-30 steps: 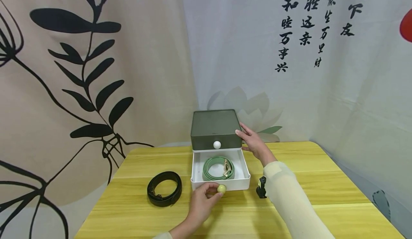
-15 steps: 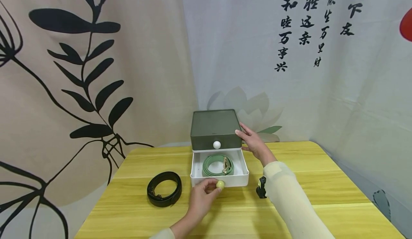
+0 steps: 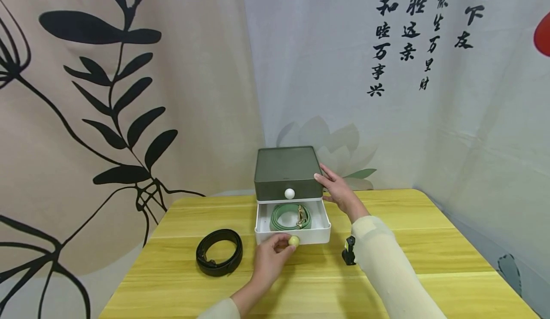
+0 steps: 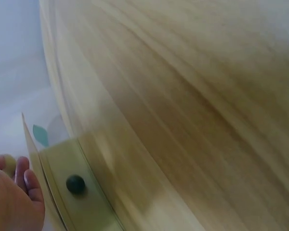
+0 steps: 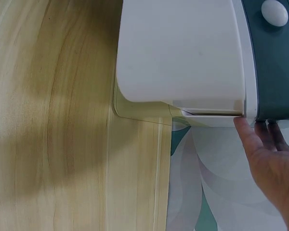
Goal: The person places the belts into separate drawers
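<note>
1. Head: the left hand [image 3: 268,261] pinches the round yellow knob [image 3: 294,241] of a smooth, projecting white drawer [image 3: 315,236], where a coiled green belt [image 3: 275,217] lies; the right hand [image 3: 342,197], fingers apart, touches the boxy green upper unit [image 3: 285,164].
2. Left wrist: the left hand is cut off, the knob partly covered; the wood-grained tabletop [image 4: 159,96] looks blurred.
3. Right wrist: the drawer's front hides its contents.

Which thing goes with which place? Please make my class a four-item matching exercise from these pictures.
Things
1. black coil
2. green coil
3. left hand
4. right hand

Places
A. inside the white drawer
B. touching the dark upper drawer
C. directly on the table
D. pinching the yellow knob

Pairs: 1-C; 2-A; 3-D; 4-B
</note>
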The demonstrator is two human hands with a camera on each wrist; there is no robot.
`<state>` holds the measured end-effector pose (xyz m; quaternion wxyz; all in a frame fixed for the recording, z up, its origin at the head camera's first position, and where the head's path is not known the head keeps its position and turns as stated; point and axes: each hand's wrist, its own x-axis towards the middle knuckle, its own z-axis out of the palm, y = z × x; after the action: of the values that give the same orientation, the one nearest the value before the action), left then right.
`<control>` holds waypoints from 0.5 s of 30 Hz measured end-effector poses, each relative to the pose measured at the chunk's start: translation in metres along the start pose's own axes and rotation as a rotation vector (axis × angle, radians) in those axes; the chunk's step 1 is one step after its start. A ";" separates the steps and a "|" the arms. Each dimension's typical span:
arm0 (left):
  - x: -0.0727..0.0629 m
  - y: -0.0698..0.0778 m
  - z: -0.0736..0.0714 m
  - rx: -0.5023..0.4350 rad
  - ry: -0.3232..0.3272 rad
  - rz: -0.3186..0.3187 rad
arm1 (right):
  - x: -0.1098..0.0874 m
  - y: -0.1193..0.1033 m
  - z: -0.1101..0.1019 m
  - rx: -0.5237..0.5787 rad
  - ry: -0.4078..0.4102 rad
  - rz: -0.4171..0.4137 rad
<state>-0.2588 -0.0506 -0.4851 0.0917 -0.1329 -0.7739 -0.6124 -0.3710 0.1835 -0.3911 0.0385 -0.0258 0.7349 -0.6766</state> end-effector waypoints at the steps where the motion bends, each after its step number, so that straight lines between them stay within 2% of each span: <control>1: 0.001 0.000 0.000 0.001 0.001 0.001 | 0.000 0.000 0.000 0.001 0.002 0.002; 15: 0.016 -0.003 0.004 0.005 0.033 0.006 | 0.002 0.002 -0.001 0.012 0.003 0.001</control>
<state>-0.2746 -0.0455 -0.4843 0.1068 -0.1248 -0.7734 -0.6123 -0.3730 0.1848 -0.3926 0.0378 -0.0243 0.7309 -0.6810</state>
